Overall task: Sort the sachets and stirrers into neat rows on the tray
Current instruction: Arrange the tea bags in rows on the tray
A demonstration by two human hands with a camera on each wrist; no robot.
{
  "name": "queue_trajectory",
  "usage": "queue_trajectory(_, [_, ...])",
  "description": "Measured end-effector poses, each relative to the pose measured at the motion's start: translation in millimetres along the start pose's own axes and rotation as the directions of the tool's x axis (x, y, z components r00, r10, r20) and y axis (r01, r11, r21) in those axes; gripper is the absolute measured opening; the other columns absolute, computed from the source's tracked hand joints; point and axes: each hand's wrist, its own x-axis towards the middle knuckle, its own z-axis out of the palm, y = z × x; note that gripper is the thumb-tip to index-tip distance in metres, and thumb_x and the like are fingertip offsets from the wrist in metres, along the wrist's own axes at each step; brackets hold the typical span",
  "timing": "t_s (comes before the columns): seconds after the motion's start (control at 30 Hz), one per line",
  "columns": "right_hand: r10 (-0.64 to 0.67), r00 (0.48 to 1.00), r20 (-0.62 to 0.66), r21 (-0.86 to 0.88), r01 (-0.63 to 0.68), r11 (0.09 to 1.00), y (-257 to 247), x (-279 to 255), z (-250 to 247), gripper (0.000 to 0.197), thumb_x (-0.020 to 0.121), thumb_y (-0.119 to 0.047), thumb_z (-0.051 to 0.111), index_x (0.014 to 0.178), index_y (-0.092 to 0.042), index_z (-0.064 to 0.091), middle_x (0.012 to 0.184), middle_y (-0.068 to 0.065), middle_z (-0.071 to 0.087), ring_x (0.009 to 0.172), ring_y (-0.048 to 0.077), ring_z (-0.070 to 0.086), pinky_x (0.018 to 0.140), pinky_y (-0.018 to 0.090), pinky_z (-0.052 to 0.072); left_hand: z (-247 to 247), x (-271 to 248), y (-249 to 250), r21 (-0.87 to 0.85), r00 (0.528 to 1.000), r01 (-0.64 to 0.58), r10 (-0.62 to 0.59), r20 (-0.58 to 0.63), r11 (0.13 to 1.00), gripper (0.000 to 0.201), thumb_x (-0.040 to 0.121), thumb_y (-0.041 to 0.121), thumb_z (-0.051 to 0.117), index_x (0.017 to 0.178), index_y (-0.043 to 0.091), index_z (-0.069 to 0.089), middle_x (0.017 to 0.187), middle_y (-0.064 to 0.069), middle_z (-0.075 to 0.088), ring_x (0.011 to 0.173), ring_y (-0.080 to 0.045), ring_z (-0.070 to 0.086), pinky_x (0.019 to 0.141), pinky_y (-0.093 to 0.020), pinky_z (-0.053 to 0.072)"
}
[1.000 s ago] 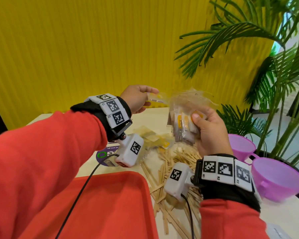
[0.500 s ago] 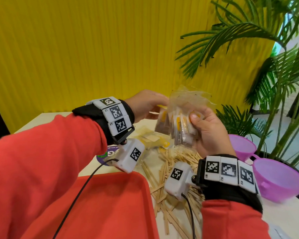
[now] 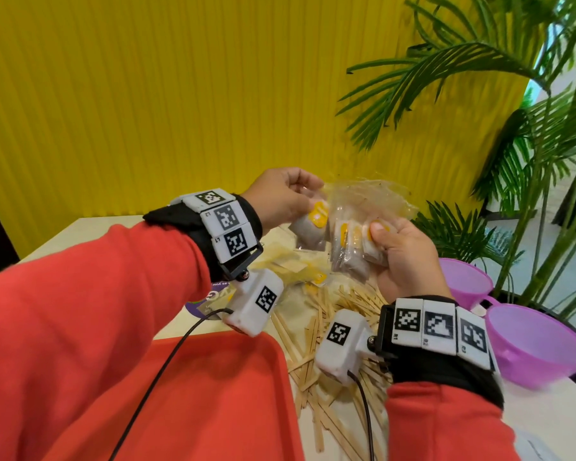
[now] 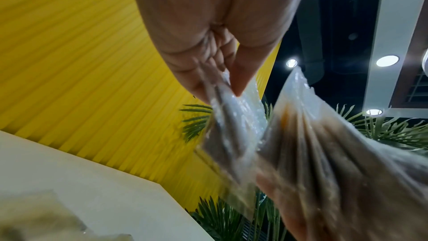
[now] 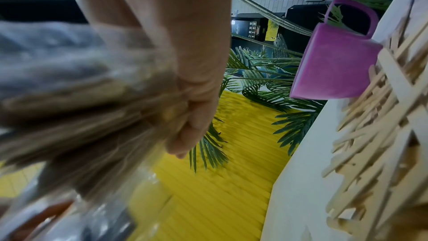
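Note:
My right hand grips a clear plastic bag with several yellow-labelled sachets inside, held above the table. My left hand pinches one sachet by its top edge, just left of the bag; the left wrist view shows thumb and fingers on the sachet. A heap of wooden stirrers lies on the table below both hands, beside more loose sachets. The red tray sits at the near edge, partly hidden by my left sleeve.
Two purple bowls stand on the table's right side, next to the stirrers. Palm plants rise behind them. A yellow ribbed wall backs the table. A round printed sticker lies under my left wrist.
My left hand went from the bag's mouth into it and has drawn one sachet out to the left. The right hand with the bag shifted slightly.

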Motion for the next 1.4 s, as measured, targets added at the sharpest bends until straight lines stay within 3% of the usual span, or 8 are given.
queue_trajectory(0.17, [0.045, 0.999, 0.019, -0.049, -0.044, 0.998, -1, -4, 6, 0.028, 0.094, 0.004, 0.040, 0.091, -0.018, 0.057, 0.070, 0.006, 0.051, 0.059, 0.018, 0.044, 0.045, 0.024, 0.046, 12, -3, 4, -0.176, 0.975, 0.056, -0.016, 0.221, 0.983, 0.057, 0.084, -0.021, 0.047, 0.124, 0.018, 0.040, 0.085, -0.007, 0.057, 0.067, -0.015, 0.054, 0.052, -0.023, 0.044])
queue_trajectory(0.37, [0.010, 1.000, -0.004, -0.102, -0.011, 0.995, -4, -5, 5, 0.029, 0.094, 0.005, 0.041, 0.114, -0.011, 0.053, 0.086, 0.009, 0.059, 0.069, 0.019, 0.059, 0.051, 0.029, 0.053, 10, -2, 6, -0.174, 0.950, 0.194, -0.140, 0.280, 0.965, 0.051, 0.081, -0.020, 0.030, 0.106, 0.018, 0.054, 0.094, 0.001, 0.060, 0.080, -0.012, 0.055, 0.064, -0.024, 0.046])
queue_trajectory(0.5, [0.007, 0.997, -0.074, -0.132, -0.017, 0.991, -5, -3, 3, 0.027, 0.093, 0.004, 0.046, 0.112, -0.014, 0.052, 0.097, 0.009, 0.063, 0.086, 0.025, 0.063, 0.077, 0.046, 0.054, -9, -1, -12, 0.209, 0.914, 0.323, -0.362, 0.183, 0.923, 0.035, 0.087, -0.002, 0.033, 0.102, 0.019, 0.057, 0.100, 0.000, 0.057, 0.089, -0.015, 0.053, 0.078, -0.031, 0.044])
queue_trajectory(0.6, [-0.003, 0.991, -0.132, -0.163, -0.019, 0.987, -4, 0, -2, 0.032, 0.092, 0.003, 0.048, 0.120, -0.011, 0.051, 0.111, 0.016, 0.063, 0.101, 0.032, 0.063, 0.085, 0.054, 0.052, -20, 0, -31, 0.601, 0.839, 0.406, -0.541, 0.054, 0.689, 0.032, 0.094, 0.014, 0.042, 0.125, 0.013, 0.052, 0.128, -0.006, 0.051, 0.107, -0.021, 0.051, 0.085, -0.034, 0.043])
queue_trajectory(0.73, [-0.028, 0.986, -0.167, -0.217, -0.009, 0.976, -1, 2, -4, 0.035, 0.091, -0.001, 0.050, 0.125, -0.012, 0.052, 0.112, 0.015, 0.064, 0.100, 0.031, 0.064, 0.086, 0.055, 0.052, -16, -3, -46, 0.902, 0.834, 0.215, -0.550, 0.030, 0.375, 0.056, 0.093, 0.025, 0.055, 0.143, 0.012, 0.034, 0.145, -0.008, 0.038, 0.129, -0.025, 0.041, 0.096, -0.030, 0.039])
queue_trajectory(0.9, [-0.028, 0.982, -0.185, -0.225, -0.015, 0.974, -2, 1, -4, 0.039, 0.090, -0.001, 0.051, 0.129, -0.009, 0.049, 0.116, 0.014, 0.063, 0.102, 0.029, 0.064, 0.089, 0.052, 0.051, 3, 4, -62, 0.958, 0.851, -0.016, -0.499, 0.163, 0.285, 0.088, 0.079, 0.028, 0.072, 0.149, 0.021, 0.019, 0.151, -0.005, 0.028, 0.135, -0.023, 0.034, 0.104, -0.031, 0.033])
queue_trajectory(1.07, [-0.037, 0.986, -0.161, -0.209, 0.002, 0.978, -3, -2, -3, 0.029, 0.092, 0.002, 0.048, 0.117, -0.010, 0.055, 0.113, 0.017, 0.064, 0.103, 0.032, 0.063, 0.089, 0.054, 0.050, 24, 9, -62, 0.964, 0.845, -0.191, -0.468, 0.258, 0.186, 0.066, 0.089, 0.022, 0.061, 0.147, 0.019, 0.030, 0.150, -0.002, 0.032, 0.135, -0.019, 0.035, 0.105, -0.027, 0.031])
queue_trajectory(1.4, [-0.051, 0.990, -0.128, -0.180, 0.028, 0.983, -5, -2, -5, 0.023, 0.093, 0.003, 0.046, 0.098, -0.015, 0.058, 0.108, 0.015, 0.064, 0.103, 0.032, 0.063, 0.089, 0.053, 0.051, 3, 22, -58, 0.933, 0.934, -0.141, -0.268, 0.236, 0.330, 0.022, 0.089, 0.011, 0.055, 0.105, 0.011, 0.070, 0.110, -0.002, 0.068, 0.094, -0.017, 0.060, 0.071, -0.020, 0.039])
